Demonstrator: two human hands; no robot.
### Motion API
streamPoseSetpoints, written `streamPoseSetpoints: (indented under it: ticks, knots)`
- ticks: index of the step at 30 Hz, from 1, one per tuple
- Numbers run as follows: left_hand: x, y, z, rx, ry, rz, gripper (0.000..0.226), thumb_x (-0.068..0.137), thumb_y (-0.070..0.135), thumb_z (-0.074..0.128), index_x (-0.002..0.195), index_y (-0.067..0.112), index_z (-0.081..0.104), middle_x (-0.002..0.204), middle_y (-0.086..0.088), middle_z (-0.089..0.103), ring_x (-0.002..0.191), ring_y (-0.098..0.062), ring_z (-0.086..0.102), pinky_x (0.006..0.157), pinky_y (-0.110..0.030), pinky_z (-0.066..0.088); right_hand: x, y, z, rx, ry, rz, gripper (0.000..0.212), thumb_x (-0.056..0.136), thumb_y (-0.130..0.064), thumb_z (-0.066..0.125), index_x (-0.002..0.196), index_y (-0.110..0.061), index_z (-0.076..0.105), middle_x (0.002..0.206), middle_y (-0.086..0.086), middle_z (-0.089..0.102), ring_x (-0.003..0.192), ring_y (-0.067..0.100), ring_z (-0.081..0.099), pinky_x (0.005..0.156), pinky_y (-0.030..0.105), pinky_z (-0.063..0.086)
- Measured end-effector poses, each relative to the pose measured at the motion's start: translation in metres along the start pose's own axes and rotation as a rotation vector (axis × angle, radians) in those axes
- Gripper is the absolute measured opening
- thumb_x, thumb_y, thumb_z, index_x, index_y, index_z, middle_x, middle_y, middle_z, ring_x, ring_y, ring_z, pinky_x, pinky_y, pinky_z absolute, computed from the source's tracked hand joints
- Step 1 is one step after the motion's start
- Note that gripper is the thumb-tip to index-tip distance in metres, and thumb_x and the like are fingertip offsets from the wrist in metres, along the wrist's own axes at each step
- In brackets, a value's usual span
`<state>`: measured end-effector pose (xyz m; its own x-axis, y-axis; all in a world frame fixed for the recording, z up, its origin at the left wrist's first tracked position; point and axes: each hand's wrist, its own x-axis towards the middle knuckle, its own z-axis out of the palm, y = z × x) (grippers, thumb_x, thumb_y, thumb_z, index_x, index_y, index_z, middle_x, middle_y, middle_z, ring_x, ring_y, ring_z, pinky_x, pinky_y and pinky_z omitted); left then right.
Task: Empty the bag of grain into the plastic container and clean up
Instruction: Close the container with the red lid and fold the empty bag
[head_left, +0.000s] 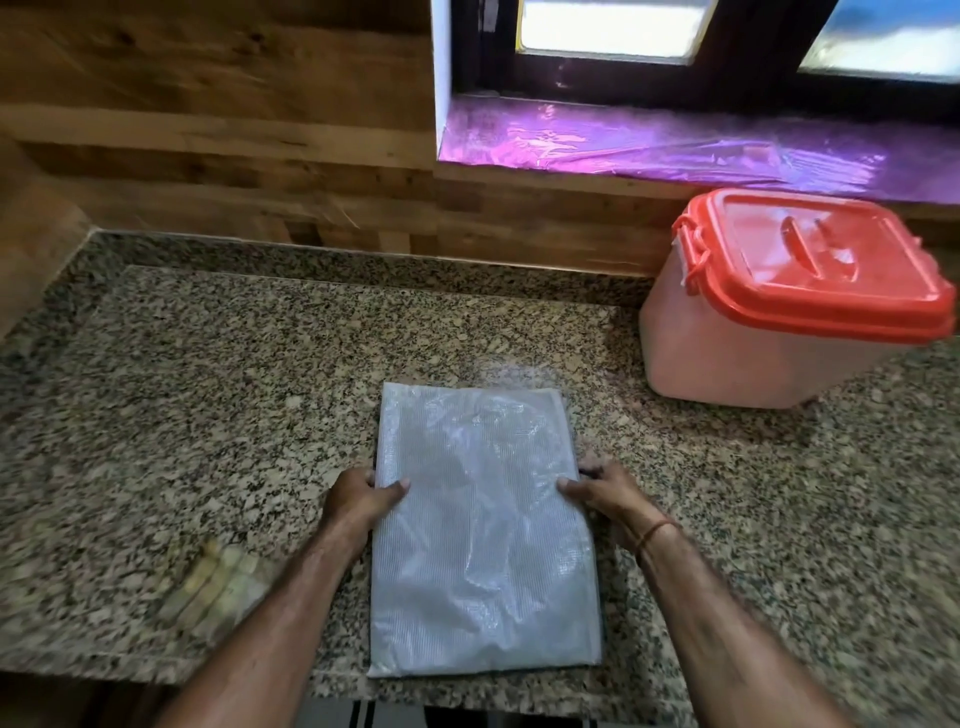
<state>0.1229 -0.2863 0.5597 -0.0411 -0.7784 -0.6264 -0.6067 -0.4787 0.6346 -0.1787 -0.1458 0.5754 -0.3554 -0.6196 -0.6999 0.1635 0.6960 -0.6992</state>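
Observation:
A flat, empty white woven bag (483, 535) lies folded on the granite counter (208, 389), near its front edge. My left hand (361, 496) grips the bag's left edge, thumb on top. My right hand (602, 493) grips the right edge the same way, thumb on the bag. The plastic container (769, 332), translucent with a shut red-orange lid (821, 260), stands at the back right, apart from both hands.
A small blurred pale packet (218, 587) lies on the counter at the front left. A wooden wall runs along the back. A window sill covered in purple film (675, 150) sits above the container.

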Motion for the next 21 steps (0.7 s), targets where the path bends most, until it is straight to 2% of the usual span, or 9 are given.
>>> streamPoseSetpoints:
  ticks: [1, 3, 5, 7, 10, 14, 16, 18, 21]
  knots:
    - [-0.005, -0.001, 0.000, 0.020, 0.006, 0.015, 0.031, 0.084, 0.029, 0.082, 0.102, 0.009, 0.067, 0.094, -0.003, 0.072, 0.076, -0.020, 0.071, 0.064, -0.031, 0.059, 0.000, 0.004, 0.000, -0.055, 0.039, 0.014, 0.012, 0.085, -0.011, 0.078, 0.092, -0.004, 0.071, 0.095, 0.018, 0.077, 0.074, 0.026, 0.074, 0.072, 0.040, 0.064]
    - [-0.017, -0.005, 0.000, 0.065, -0.019, 0.022, 0.022, 0.086, 0.022, 0.080, 0.098, 0.017, 0.062, 0.095, -0.001, 0.067, 0.082, -0.021, 0.068, 0.064, -0.028, 0.054, -0.002, 0.012, 0.000, -0.146, 0.076, 0.048, 0.018, 0.085, -0.017, 0.080, 0.074, -0.009, 0.069, 0.084, 0.018, 0.076, 0.068, 0.024, 0.068, 0.068, 0.038, 0.060]
    - [-0.020, -0.007, 0.000, 0.068, -0.032, 0.004, 0.024, 0.086, 0.014, 0.080, 0.101, 0.018, 0.062, 0.097, -0.002, 0.066, 0.087, -0.025, 0.067, 0.067, -0.030, 0.056, -0.006, 0.013, 0.000, -0.099, 0.054, 0.093, 0.019, 0.087, -0.018, 0.078, 0.076, -0.008, 0.066, 0.086, 0.015, 0.074, 0.072, 0.024, 0.069, 0.064, 0.034, 0.058]
    - [-0.023, -0.010, -0.003, -0.064, -0.005, -0.021, 0.019, 0.083, 0.010, 0.082, 0.089, 0.007, 0.065, 0.090, -0.010, 0.068, 0.075, -0.027, 0.068, 0.069, -0.037, 0.060, -0.010, 0.010, 0.001, 0.084, 0.043, 0.088, 0.013, 0.091, -0.014, 0.073, 0.090, -0.003, 0.067, 0.101, 0.016, 0.073, 0.081, 0.026, 0.074, 0.063, 0.032, 0.061]
    - [-0.033, 0.004, -0.011, -0.274, 0.065, 0.024, 0.033, 0.083, 0.020, 0.083, 0.069, 0.009, 0.055, 0.071, -0.015, 0.061, 0.051, -0.021, 0.056, 0.053, -0.030, 0.054, -0.023, -0.008, 0.001, 0.259, 0.040, -0.013, 0.012, 0.097, -0.013, 0.065, 0.100, -0.002, 0.062, 0.096, 0.011, 0.063, 0.070, 0.017, 0.069, 0.056, 0.029, 0.062]
    - [-0.050, 0.050, -0.034, -0.410, 0.117, 0.214, 0.031, 0.091, 0.034, 0.074, 0.074, 0.010, 0.063, 0.063, -0.005, 0.061, 0.049, -0.015, 0.055, 0.054, -0.026, 0.054, -0.045, -0.054, 0.002, 0.295, 0.001, -0.205, 0.014, 0.104, -0.020, 0.055, 0.106, -0.009, 0.062, 0.096, 0.006, 0.057, 0.078, 0.017, 0.062, 0.061, 0.032, 0.064]
    - [-0.057, 0.071, -0.047, -0.449, 0.149, 0.306, 0.034, 0.091, 0.041, 0.072, 0.073, 0.014, 0.062, 0.060, 0.000, 0.060, 0.049, -0.012, 0.054, 0.054, -0.026, 0.052, -0.053, -0.077, 0.004, 0.328, 0.013, -0.321, 0.013, 0.104, -0.023, 0.054, 0.099, -0.014, 0.063, 0.099, 0.005, 0.060, 0.083, 0.017, 0.062, 0.060, 0.031, 0.063]
    - [-0.064, 0.079, -0.055, -0.494, 0.173, 0.360, 0.035, 0.092, 0.042, 0.071, 0.073, 0.014, 0.062, 0.060, 0.004, 0.063, 0.050, -0.010, 0.059, 0.054, -0.026, 0.055, -0.060, -0.089, 0.006, 0.369, 0.020, -0.419, 0.021, 0.103, -0.026, 0.056, 0.085, -0.016, 0.060, 0.099, 0.005, 0.064, 0.084, 0.018, 0.064, 0.068, 0.033, 0.063]
    - [-0.069, 0.066, -0.057, -0.510, 0.186, 0.370, 0.037, 0.090, 0.041, 0.075, 0.067, 0.014, 0.063, 0.072, -0.006, 0.068, 0.062, -0.023, 0.065, 0.066, -0.042, 0.058, -0.062, -0.085, 0.007, 0.371, 0.039, -0.470, 0.026, 0.099, -0.027, 0.063, 0.080, -0.011, 0.057, 0.099, 0.010, 0.067, 0.089, 0.022, 0.067, 0.069, 0.031, 0.062]
